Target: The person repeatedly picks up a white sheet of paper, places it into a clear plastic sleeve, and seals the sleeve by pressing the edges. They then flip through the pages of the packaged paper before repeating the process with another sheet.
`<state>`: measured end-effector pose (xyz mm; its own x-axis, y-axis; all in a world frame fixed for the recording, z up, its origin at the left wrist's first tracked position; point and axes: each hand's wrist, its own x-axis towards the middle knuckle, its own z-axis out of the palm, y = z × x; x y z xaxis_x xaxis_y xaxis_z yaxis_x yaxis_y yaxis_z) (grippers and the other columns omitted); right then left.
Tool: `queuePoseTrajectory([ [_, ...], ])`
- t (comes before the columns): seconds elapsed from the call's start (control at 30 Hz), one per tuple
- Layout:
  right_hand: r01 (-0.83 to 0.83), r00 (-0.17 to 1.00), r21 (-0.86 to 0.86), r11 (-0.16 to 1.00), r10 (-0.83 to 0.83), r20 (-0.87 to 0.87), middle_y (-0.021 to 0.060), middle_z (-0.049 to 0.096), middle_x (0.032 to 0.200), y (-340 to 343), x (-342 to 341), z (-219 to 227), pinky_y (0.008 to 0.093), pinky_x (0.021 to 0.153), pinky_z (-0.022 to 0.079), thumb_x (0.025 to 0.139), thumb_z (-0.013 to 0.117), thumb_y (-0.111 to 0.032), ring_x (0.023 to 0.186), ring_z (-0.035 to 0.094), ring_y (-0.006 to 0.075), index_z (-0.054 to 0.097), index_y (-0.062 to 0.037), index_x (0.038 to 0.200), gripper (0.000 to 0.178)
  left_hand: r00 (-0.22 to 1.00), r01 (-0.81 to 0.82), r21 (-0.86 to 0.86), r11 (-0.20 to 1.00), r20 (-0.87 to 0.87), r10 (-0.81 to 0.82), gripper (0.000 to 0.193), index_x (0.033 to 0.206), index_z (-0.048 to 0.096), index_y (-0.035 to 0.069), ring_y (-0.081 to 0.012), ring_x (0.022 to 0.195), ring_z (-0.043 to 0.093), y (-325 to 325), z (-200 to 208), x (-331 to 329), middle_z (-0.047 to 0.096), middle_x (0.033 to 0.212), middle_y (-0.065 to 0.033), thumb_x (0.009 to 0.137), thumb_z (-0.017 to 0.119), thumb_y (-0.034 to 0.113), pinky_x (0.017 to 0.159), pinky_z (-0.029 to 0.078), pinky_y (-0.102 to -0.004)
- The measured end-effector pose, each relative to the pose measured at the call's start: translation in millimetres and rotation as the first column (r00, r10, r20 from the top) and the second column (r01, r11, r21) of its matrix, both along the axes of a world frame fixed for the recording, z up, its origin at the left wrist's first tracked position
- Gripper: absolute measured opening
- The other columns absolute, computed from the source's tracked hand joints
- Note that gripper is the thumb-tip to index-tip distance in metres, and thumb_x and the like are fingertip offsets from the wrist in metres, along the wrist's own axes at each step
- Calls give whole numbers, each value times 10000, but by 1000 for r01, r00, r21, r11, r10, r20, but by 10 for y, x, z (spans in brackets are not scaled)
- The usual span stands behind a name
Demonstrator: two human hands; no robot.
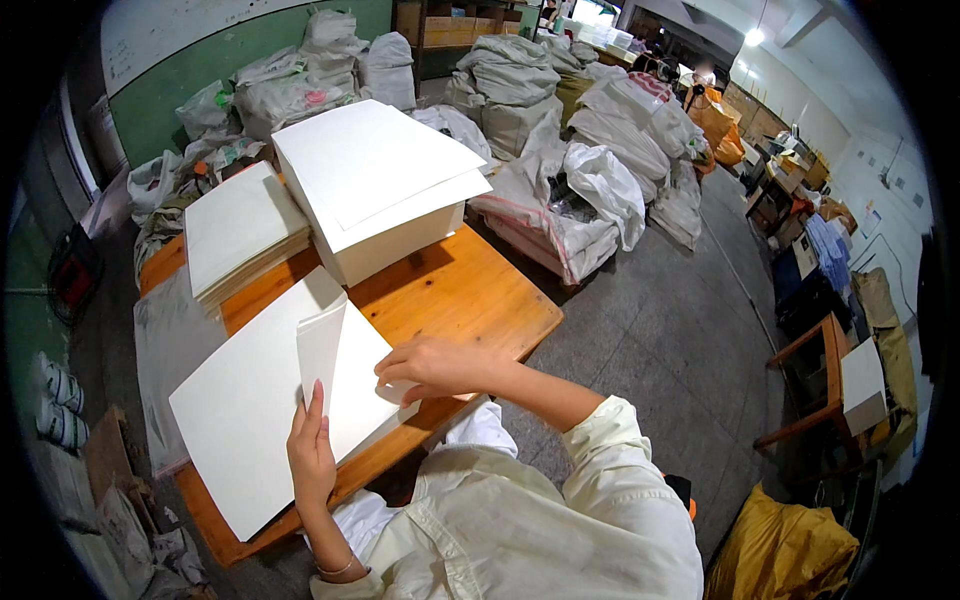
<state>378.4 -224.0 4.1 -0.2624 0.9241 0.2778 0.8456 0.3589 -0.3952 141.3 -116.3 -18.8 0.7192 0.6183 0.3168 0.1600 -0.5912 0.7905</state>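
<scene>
Large white paper sheets [235, 400] lie in a low pile at the near side of a wooden table. One sheet of paper [322, 345] is bent up into a narrow standing fold. My left hand [312, 455] holds the near end of this fold, fingers fairly straight and pointing away from me. At the pile's right edge, my right hand [435, 368] has its fingers curled around a lifted bit of paper [397, 392]. Whether that bit belongs to the folded sheet, I cannot tell.
A tall white paper stack [375, 170] and a lower cream stack [245, 225] stand farther back on the wooden table [450, 290]. Bulky white sacks [550, 210] crowd the floor beyond. At the right are a wooden stool [815, 385] and a yellow sack [785, 550].
</scene>
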Motion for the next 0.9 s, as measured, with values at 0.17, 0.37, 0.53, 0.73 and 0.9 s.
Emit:
queuePoseTrajectory([
  [0.17,69,953,-83,994,-41,301,71,658,1019,-22,-43,97,357,915,459,770,628,-152,1026,596,241,655,-66,938,191,1000,5,13,1000,-10,-5,446,1384,440,64,-340,1130,529,19,-22,-5,536,1231,-247,939,413,56,995,373,-364],
  [0.37,46,916,227,973,-132,378,27,655,1025,-84,-44,117,328,930,447,765,582,-146,1025,588,183,662,-90,893,161,995,75,-10,997,-72,-75,579,1354,495,112,-340,1095,565,10,16,-5,542,1253,-229,798,650,71,905,452,-364],
  [0.53,72,931,329,942,-182,317,0,651,1043,-58,-64,149,322,923,445,779,586,-166,1041,576,173,667,-105,887,148,993,85,79,993,-85,-78,837,1361,489,118,-326,985,589,-9,2,28,591,1126,-196,589,813,113,840,472,-363],
  [0.73,120,948,414,902,-228,221,40,620,1159,-17,-121,227,340,912,446,783,639,-213,1057,568,195,635,-104,1071,308,990,58,-64,996,-127,-66,584,1392,443,109,-344,1033,573,23,-9,-11,580,1160,-207,837,616,63,896,448,-404],
  [0.9,244,967,357,902,-252,-25,93,569,1240,-1,-206,220,404,921,441,716,740,-290,1097,554,267,490,-94,1302,666,996,-81,32,996,40,80,466,1431,357,75,-389,1255,453,15,-110,-10,432,1380,-261,965,355,73,1031,356,-382],
])
